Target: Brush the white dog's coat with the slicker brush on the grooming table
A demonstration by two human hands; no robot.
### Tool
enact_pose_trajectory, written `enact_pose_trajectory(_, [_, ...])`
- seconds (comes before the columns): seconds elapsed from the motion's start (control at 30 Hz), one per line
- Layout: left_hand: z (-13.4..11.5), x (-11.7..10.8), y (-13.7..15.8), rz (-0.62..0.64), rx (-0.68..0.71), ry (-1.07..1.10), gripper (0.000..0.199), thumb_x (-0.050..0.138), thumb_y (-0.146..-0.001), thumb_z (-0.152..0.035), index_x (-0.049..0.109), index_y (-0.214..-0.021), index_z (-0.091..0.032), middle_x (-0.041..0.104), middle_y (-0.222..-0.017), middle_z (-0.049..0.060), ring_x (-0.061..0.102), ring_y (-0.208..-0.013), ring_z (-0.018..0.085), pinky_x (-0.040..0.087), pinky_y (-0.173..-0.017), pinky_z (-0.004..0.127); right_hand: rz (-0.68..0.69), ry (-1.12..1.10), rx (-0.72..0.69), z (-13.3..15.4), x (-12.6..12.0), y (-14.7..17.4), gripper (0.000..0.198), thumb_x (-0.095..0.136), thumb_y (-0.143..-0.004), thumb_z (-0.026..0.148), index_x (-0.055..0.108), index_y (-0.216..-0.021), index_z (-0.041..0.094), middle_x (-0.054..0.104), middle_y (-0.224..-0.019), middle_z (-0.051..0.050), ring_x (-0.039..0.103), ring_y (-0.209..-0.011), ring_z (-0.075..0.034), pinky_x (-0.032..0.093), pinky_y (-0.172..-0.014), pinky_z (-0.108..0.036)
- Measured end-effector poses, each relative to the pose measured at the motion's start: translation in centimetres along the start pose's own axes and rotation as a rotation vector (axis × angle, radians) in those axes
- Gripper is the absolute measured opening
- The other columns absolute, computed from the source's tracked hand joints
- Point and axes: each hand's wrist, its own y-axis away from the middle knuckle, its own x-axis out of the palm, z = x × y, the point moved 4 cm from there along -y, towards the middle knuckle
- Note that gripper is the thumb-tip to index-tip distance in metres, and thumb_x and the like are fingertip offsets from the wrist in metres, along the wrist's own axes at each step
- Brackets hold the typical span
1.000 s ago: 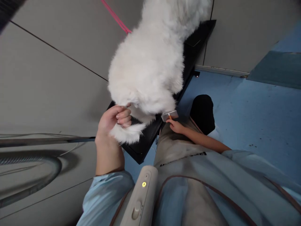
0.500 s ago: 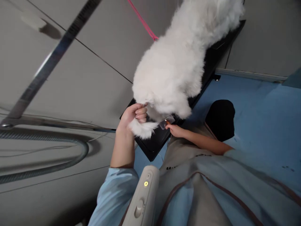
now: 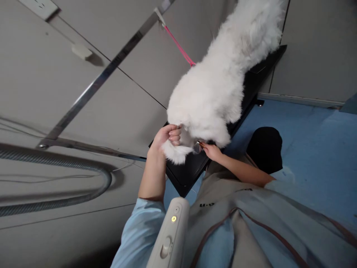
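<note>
A fluffy white dog (image 3: 206,96) stands on a black grooming table (image 3: 184,175), its rear toward me. At its rump my left hand (image 3: 170,136) is closed around a furry part, seemingly the tail (image 3: 178,153), whose tufted end hangs below the fingers. My right hand (image 3: 212,152) grips a small tool with an orange-brown handle (image 3: 200,144), held low by the dog's hind end. The tool's pale, flat head is blurred against the fur, so its exact kind is unclear.
A pink loop (image 3: 181,48) runs from a metal bar (image 3: 92,89) to the dog. A ribbed hose (image 3: 103,178) curves along the left wall. A pale device with a yellow light (image 3: 170,230) is close below me. The floor (image 3: 306,149) is blue.
The view has shifted, so dog, table and hands appear slightly right and lower. My right hand's tool has turned and moved in closer to the fur. My left hand keeps its grip.
</note>
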Motion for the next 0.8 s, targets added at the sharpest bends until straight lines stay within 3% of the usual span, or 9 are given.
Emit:
enact_pose_trajectory(0.1, [-0.1, -0.3, -0.2, 0.008, -0.024, -0.006, 0.014, 0.040, -0.089, -0.010, 0.054, -0.085, -0.012, 0.025, -0.049, -0.010, 0.024, -0.030, 0.004, 0.010, -0.037, 0.014, 0.112, 0.072, 0.068, -2.7, 1.6, 3.2, 0.047, 0.043, -0.102, 0.026, 0.054, -0.147, 0.027, 0.073, -0.126, -0.008, 0.070, -0.112, -0.026, 0.053, -0.097, -0.037])
enact_pose_trajectory(0.2, [-0.1, -0.3, -0.1, 0.018, -0.014, -0.006, 0.013, 0.041, -0.087, -0.010, 0.054, -0.086, -0.012, 0.025, -0.049, -0.010, 0.024, -0.030, 0.004, 0.010, -0.037, 0.014, 0.230, 0.114, 0.043, -2.4, 1.3, 4.1, 0.037, 0.048, -0.101, 0.030, 0.068, -0.132, 0.030, 0.076, -0.116, -0.008, 0.073, -0.103, -0.027, 0.054, -0.089, -0.036])
enact_pose_trajectory(0.37, [0.1, 0.1, 0.1, 0.001, 0.002, 0.014, 0.013, 0.041, -0.088, -0.010, 0.054, -0.085, -0.012, 0.026, -0.048, -0.010, 0.026, -0.030, 0.004, 0.011, -0.036, 0.013, -0.097, 0.058, -0.064, 2.5, -2.8, -1.1, 0.040, 0.041, -0.105, 0.030, 0.064, -0.138, 0.026, 0.069, -0.134, -0.006, 0.064, -0.119, -0.025, 0.049, -0.098, -0.031])
enact_pose_trajectory(0.5, [0.4, 0.3, 0.1, -0.044, 0.015, 0.033, 0.019, 0.037, -0.091, -0.010, 0.053, -0.082, -0.011, 0.025, -0.047, -0.010, 0.027, -0.029, 0.004, 0.011, -0.035, 0.013, 0.002, 0.125, 0.001, 1.1, -1.5, -0.1, 0.041, 0.047, -0.101, 0.025, 0.062, -0.140, 0.025, 0.075, -0.118, -0.008, 0.071, -0.104, -0.027, 0.052, -0.089, -0.033])
enact_pose_trajectory(0.63, [0.6, 0.8, 0.3, -0.031, 0.012, 0.013, 0.023, 0.034, -0.092, -0.009, 0.054, -0.080, -0.011, 0.024, -0.046, -0.010, 0.027, -0.028, 0.004, 0.010, -0.035, 0.014, 0.144, 0.173, 0.014, -0.4, -1.7, 1.5, 0.032, 0.048, -0.101, 0.030, 0.072, -0.122, 0.024, 0.077, -0.108, -0.011, 0.072, -0.096, -0.028, 0.054, -0.083, -0.035])
enact_pose_trajectory(0.7, [0.7, 1.1, 0.5, -0.027, 0.010, 0.004, 0.023, 0.035, -0.091, -0.009, 0.054, -0.079, -0.011, 0.024, -0.047, -0.010, 0.026, -0.027, 0.004, 0.011, -0.035, 0.014, 0.094, 0.182, -0.008, 0.7, -3.1, 0.0, 0.034, 0.049, -0.101, 0.035, 0.072, -0.122, 0.021, 0.076, -0.112, -0.014, 0.071, -0.102, -0.030, 0.053, -0.088, -0.037])
enact_pose_trajectory(0.8, [0.9, 1.4, 0.7, -0.035, 0.013, -0.006, 0.024, 0.034, -0.092, -0.008, 0.054, -0.079, -0.011, 0.024, -0.047, -0.009, 0.026, -0.028, 0.004, 0.013, -0.034, 0.014, -0.052, 0.157, -0.042, 2.6, -4.5, -2.6, 0.045, 0.041, -0.105, 0.036, 0.061, -0.140, 0.016, 0.071, -0.126, -0.015, 0.064, -0.116, -0.030, 0.051, -0.096, -0.035])
